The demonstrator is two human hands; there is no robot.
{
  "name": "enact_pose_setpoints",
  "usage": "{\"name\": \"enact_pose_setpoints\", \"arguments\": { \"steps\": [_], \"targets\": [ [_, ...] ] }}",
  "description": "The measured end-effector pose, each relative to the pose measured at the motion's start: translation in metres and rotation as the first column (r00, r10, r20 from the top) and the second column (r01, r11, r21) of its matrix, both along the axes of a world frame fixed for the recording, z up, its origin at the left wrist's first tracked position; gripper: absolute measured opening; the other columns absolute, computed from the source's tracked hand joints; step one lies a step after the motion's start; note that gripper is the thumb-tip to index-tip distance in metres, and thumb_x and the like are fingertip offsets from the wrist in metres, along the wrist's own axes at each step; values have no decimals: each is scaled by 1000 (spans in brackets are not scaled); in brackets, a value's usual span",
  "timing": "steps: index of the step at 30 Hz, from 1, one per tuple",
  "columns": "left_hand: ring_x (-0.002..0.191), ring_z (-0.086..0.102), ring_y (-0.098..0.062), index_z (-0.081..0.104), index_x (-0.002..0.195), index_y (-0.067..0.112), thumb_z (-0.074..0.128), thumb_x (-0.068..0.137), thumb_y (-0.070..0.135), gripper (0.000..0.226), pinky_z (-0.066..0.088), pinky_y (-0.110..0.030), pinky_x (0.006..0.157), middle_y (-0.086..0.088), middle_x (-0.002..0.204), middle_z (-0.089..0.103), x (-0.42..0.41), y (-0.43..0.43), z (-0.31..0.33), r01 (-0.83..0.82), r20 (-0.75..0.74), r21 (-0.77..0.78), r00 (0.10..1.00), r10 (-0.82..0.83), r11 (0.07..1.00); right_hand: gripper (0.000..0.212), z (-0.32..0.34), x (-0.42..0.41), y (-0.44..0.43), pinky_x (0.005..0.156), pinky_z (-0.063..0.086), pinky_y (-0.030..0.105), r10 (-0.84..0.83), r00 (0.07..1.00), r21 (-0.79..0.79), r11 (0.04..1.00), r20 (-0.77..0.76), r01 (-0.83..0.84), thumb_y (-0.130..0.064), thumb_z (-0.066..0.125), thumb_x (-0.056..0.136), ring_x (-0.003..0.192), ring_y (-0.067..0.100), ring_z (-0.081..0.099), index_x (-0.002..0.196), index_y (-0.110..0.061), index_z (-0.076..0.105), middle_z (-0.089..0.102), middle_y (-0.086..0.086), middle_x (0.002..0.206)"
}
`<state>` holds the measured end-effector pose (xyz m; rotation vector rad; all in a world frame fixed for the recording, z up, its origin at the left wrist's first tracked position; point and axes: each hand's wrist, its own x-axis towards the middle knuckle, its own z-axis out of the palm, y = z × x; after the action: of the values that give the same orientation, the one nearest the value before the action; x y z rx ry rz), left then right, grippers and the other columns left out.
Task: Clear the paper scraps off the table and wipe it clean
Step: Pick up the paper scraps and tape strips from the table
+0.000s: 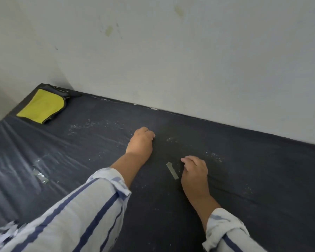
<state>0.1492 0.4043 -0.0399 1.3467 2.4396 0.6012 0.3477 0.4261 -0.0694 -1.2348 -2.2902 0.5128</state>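
Right hand [195, 170], loosely curled, empty, beside paper strip [172, 170]; left hand [141, 140]: cannot tell.

Bare left hand [141, 140] and right hand [195, 170]; left sleeve [76, 211] and right sleeve [225, 231] white with dark blue stripes, cuffs rolled back.

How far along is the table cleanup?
Early on. Nothing looks done: white scraps speckle the table. The left hand and right hand rest among them, the right beside a pale strip. Wiping is left: the yellow cloth lies untouched in the far corner.
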Motion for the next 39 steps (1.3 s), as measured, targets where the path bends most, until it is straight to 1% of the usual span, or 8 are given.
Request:
{"name": "enact_pose_setpoints", "arguments": {
  "steps": [8,16,19,22,25,28,33,39],
  "targets": [
    [107,53,-18,66,109,14,48,96,15,23,46,-32,91,-1,111,60,-12,-137,17,-101,67,101,993,95,990,22,15,-72,-89,84,39,16,283,946,-66,953,-158,-296,3,59,78,90,18,55,97,-5,66,63,8,96],
    [94,55,-11,71,94,18,60,89,13,13,41,-21,81,10,92,59,-78,-283,35,-222,96,117,973,211,968,26,25,-144,-213,74,51,31,554,818,-121,811,-157,-572,-22,45,82,82,21,61,93,-11,67,65,3,88],
    [93,57,-11,70,93,19,58,90,14,14,38,-14,78,10,91,58,-100,-329,32,-265,126,58,958,256,963,24,30,-170,-250,70,51,37,581,806,-102,801,-111,-591,-23,47,81,79,25,60,90,-13,67,67,2,84],
    [96,55,-13,72,95,18,60,88,13,15,41,-22,81,8,92,60,-116,-360,26,-274,124,33,955,268,961,19,31,-192,-277,70,52,39,562,824,-97,818,-70,-566,-17,54,79,80,28,61,90,-12,69,69,3,85],
    [93,59,-18,74,94,17,63,86,11,15,48,-30,81,4,91,63,-124,-375,19,-246,144,58,961,236,968,25,30,-205,-294,75,51,42,521,852,-119,844,-49,-523,-16,50,81,87,30,60,96,-9,69,70,7,92],
    [97,57,-16,73,96,19,60,88,13,17,44,-22,80,4,96,64,-125,-384,13,-223,187,47,960,210,974,31,28,-213,-305,85,47,42,517,856,-173,844,6,-508,-16,43,88,100,28,55,109,-8,64,66,8,106],
    [111,51,-11,64,117,21,52,94,19,26,37,-17,91,6,116,61,-123,-397,10,-149,231,72,964,129,986,42,29,-211,-317,110,26,28,564,820,-316,798,94,-513,-22,38,98,134,18,30,139,-12,39,39,5,144],
    [134,33,-9,40,140,19,45,97,17,44,24,-18,107,5,145,40,-117,-410,6,-145,283,82,952,116,986,52,29,-203,-330,113,12,24,539,835,-384,797,109,-465,-24,37,99,143,15,8,147,-14,18,12,3,156]
  ]
}}
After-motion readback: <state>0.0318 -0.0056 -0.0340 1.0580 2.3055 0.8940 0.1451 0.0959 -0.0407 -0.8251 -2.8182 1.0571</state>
